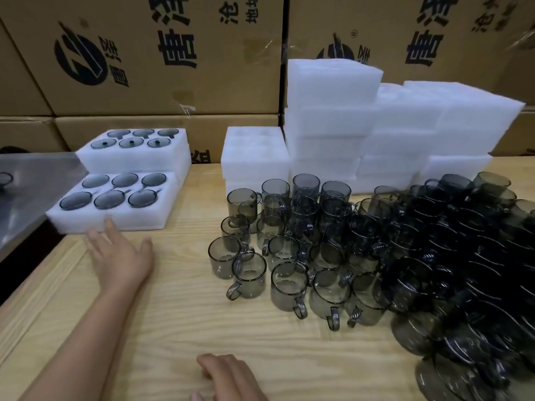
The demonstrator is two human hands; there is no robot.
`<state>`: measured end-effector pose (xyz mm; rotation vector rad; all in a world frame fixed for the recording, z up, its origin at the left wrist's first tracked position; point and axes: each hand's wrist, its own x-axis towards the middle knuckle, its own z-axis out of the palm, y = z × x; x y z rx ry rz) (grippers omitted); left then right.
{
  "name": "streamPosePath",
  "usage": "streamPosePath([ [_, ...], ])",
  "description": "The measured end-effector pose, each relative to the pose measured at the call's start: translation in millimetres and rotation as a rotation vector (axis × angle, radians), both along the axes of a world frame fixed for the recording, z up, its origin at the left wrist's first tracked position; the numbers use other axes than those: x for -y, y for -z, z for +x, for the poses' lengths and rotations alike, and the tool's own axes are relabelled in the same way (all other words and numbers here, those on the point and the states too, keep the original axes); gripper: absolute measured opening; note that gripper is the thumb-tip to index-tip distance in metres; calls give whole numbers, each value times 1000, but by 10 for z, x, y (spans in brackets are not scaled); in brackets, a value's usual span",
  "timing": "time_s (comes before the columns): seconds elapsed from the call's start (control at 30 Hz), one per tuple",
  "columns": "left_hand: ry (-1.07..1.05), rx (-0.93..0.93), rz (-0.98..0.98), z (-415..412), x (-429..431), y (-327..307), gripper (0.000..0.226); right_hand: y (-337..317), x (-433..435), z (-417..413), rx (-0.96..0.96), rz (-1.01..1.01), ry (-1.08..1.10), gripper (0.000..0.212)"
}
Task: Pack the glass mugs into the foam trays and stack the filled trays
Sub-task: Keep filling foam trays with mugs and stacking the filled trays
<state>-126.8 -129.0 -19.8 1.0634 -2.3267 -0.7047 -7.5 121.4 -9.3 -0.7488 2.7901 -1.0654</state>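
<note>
1. Head view: the left grip [121, 251] is flat with straight fingers and holds nothing. One fingertip touches the front wall of the near white foam tray [139, 219], which lies straight ahead of it, its long axis running left to right across the pale wooden bench [162, 328].
2. All six pockets of that tray hold smoky grey glass mugs [111, 199]. Just beyond it, and higher, stands a second filled white foam tray [136, 162]. A dull grey metal sheet [31, 183] slants close to the near tray's left end.
3. The near tray looks ready to be lifted onto the rear one. The left grip is much the nearer, and a tray that broad probably wants a hold at both ends.
4. Beyond and right of the left grip is a short stack of empty white foam trays [254, 157], with taller white foam stacks [333, 111] further right. The crowd of loose smoky glass mugs [286, 280] stands in front of these.
5. The right grip [228, 374] rests on the bench, nearest the camera, holding nothing. It is well apart from the filled tray and nearer the loose mugs.
</note>
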Motion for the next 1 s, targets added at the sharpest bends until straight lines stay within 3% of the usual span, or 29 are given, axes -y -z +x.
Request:
streamPosePath([
  [0.1, 54, -112, 143, 159, -427, -28, 75, -3, -174, 31, -115, -140, 4, 36],
  [0.2, 152, -146, 171, 408, -904, -47, 54, -25, -159, 66, -12, -293, -46, 37],
  [0.3, 316, 32, -16, 644, -1301, 2, 43, 15, -190, 75, 99, -429, -43, 35],
  [0.4, 368, 221, -224, 767, -1464, 46, 63, 5, -241, 51, 123, -484, -26, 26],
  [0.63, 353, 178, -213, 737, -1432, -22, 38, -22, -299, 41, 196, -524, -58, 18],
  [0.8, 359, 223, -246, 756, -1445, -7, 53, -679, -217, -524, -120, -616, -52, 23],
  [0.9, 342, 206, -266, 752, -1479, -27, 59, -1232, -15, -1312, -235, -518, 20, 21],
  [1.0, 347, 219, -259, 735, -1472, -25, 67, -1536, 204, -2240, -288, -147, 89, 23],
])
